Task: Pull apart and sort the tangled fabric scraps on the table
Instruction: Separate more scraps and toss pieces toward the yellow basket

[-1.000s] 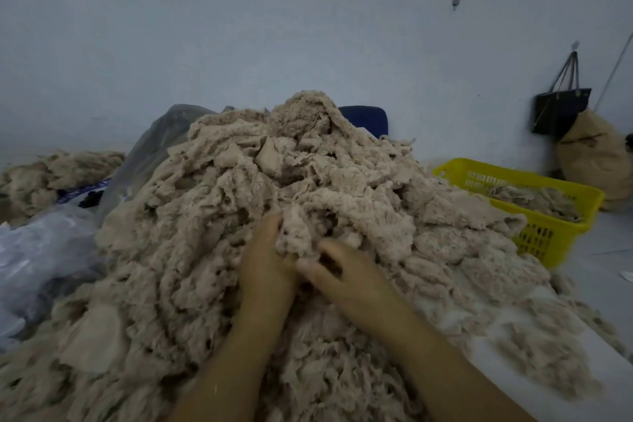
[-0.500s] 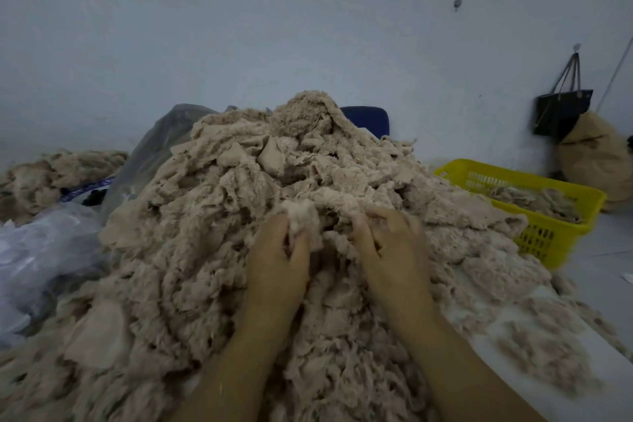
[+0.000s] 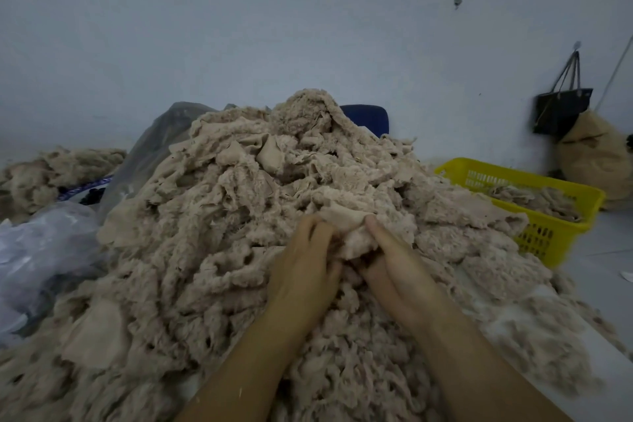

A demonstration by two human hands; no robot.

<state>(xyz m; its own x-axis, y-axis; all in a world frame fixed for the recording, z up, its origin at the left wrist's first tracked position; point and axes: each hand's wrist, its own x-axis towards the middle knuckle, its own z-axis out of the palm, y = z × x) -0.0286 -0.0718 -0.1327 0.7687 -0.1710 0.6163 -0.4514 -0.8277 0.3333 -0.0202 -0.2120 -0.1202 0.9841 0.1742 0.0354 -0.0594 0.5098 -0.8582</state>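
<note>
Fabric scraps (image 3: 239,216) — beige cloth, matt, fuzzy, frayed at the edges. Basket (image 3: 548,236) — yellow plastic, perforated, slight sheen; bags (image 3: 44,243) of thin translucent plastic, crinkled and glossy. Wall (image 3: 308,27), matt.

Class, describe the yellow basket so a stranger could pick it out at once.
Find the big heap of beige fabric scraps in the middle. At its right edge, below the black bag on the wall, sits the yellow basket. It alone is bright yellow, with latticed walls and scraps inside.

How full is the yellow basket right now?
Partly full: the yellow basket holds a low layer of beige scraps lying below its rim. How deep that layer goes cannot be told.
</note>
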